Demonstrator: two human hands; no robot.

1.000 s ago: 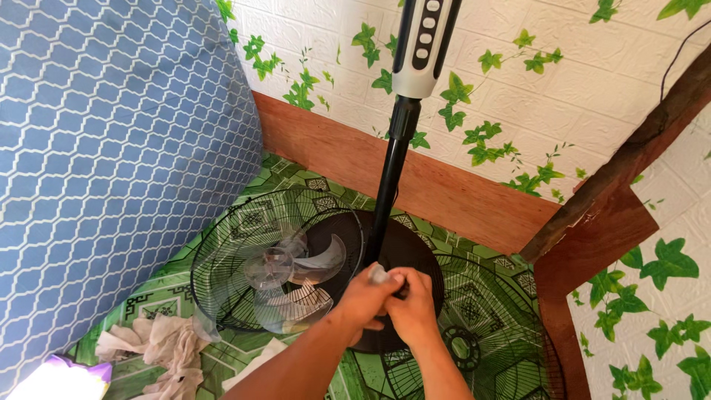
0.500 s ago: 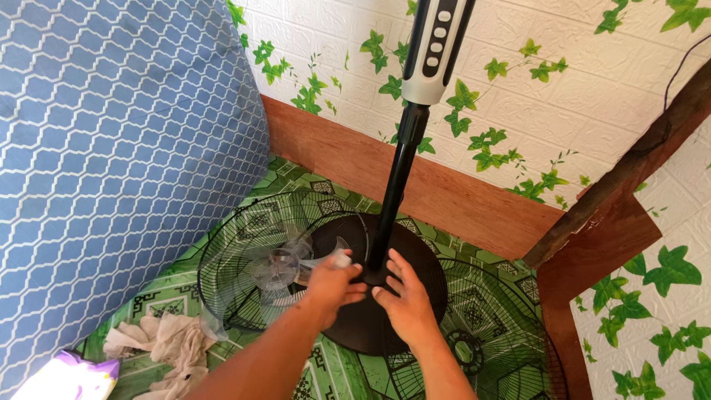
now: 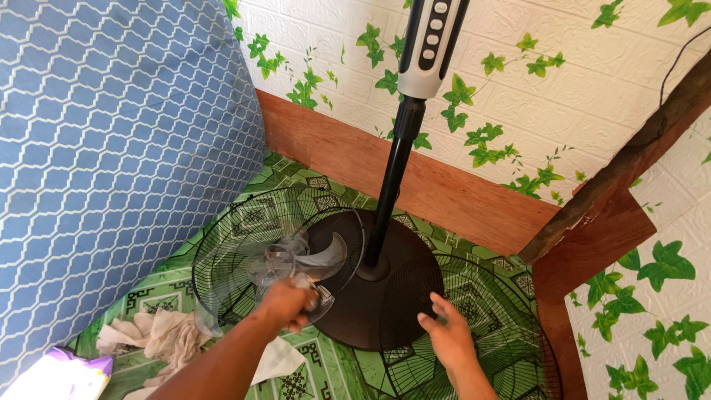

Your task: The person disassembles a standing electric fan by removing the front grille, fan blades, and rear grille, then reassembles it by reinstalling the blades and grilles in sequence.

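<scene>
At lower centre, the left hand [image 3: 285, 302] has left the pole [image 3: 390, 185] and now grips the clear fan blade [image 3: 300, 259], while the right hand [image 3: 446, 335] rests open on the black grille [image 3: 481, 326].

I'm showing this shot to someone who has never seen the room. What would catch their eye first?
Probably the black stand fan pole rising from its round base in the middle of the floor. Beside the base, the left hand grips a clear fan blade lying in a wire grille, while the right hand rests over a second grille. A big blue patterned cushion fills the left.
</scene>
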